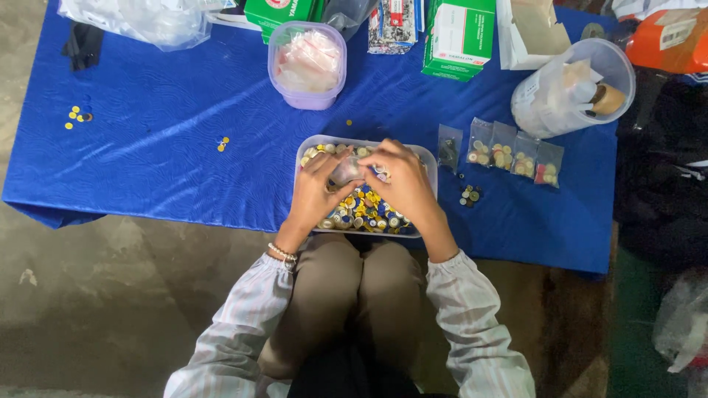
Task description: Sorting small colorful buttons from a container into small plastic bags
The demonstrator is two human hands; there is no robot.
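A clear rectangular tub [431, 158] full of small yellow, blue and silver round pieces sits at the near edge of a blue cloth [169, 147]. Both hands hover over it. My left hand [318, 190] and my right hand [404, 180] pinch a small clear plastic bag [348, 171] between their fingertips above the pieces. A beaded bracelet circles my left wrist.
Right of the tub lie several small filled bags [509, 153] and a few loose pieces [470, 196]. Farther back stand a lilac tub of empty bags [307, 63], green boxes [457, 37] and a clear jar on its side [571, 88]. Loose yellow pieces [77, 116] lie at the left.
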